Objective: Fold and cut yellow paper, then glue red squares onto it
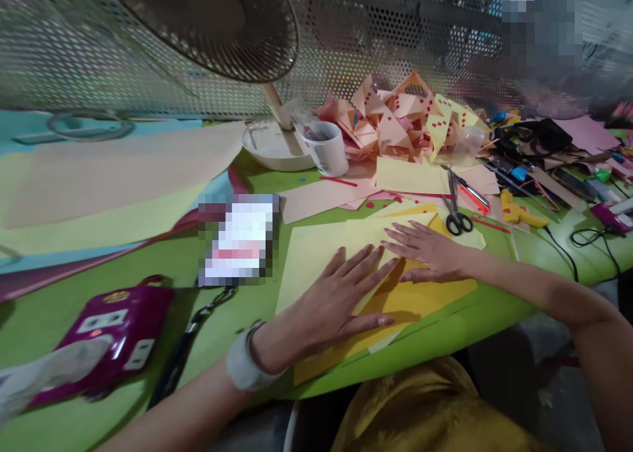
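At the far left of the green desk (257, 366), large sheets of paper (128, 168) in beige, yellow and blue lie stacked, with a purple power strip (116, 333) near the left edge. Right of these lies a flat, phone-like item (242, 237) (its surface is blurred out), and beyond it stand a fan (277, 102) and a white cup (329, 150). Near the middle are the light yellow sheet (306, 251) and the deeper yellow sheet (425, 297), overlapping close to the near edge. The left hand (339, 287) lies flat over them, fingers spread; just to its right, the right hand (428, 249) is likewise flattened and outstretched, neither gripping anything. Far behind rises a heap of folded peach paper (390, 122). Farther right come black-handled scissors (455, 211), an orange cutter (472, 196) and a yellow glue gun (519, 209).
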`<state>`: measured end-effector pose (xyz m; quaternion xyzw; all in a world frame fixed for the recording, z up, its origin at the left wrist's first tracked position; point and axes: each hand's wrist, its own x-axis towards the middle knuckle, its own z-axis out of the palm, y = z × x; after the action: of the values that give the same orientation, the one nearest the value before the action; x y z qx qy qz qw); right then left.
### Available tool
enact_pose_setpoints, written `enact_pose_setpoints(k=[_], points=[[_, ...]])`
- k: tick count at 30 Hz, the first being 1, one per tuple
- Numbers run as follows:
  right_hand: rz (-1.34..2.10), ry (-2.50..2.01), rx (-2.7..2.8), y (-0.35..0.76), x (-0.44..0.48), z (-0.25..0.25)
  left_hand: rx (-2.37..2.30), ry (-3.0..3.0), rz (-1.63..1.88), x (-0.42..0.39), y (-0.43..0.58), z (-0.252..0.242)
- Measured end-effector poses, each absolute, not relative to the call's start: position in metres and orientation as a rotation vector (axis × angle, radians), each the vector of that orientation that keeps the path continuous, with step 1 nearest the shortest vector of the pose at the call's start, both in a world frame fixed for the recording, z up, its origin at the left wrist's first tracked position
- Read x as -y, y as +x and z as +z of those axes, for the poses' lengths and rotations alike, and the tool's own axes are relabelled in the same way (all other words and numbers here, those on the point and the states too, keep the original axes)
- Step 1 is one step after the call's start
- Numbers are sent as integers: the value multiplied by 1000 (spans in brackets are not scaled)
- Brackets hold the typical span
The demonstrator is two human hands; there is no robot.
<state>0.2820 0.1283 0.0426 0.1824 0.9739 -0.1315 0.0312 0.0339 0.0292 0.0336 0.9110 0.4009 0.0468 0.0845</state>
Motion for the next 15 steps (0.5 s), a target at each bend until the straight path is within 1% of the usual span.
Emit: enact_pose_setpoints(k=[5,10,15], points=[[-358,564,-3016,282,-128,37,-1222,2768,197,-27,32,28],[-274,665,-3063,289,-126,36,-1248,2794,217,-24,29,28],[-300,710,-3018,292,-125,35,-1236,2833,282,-23,28,27]])
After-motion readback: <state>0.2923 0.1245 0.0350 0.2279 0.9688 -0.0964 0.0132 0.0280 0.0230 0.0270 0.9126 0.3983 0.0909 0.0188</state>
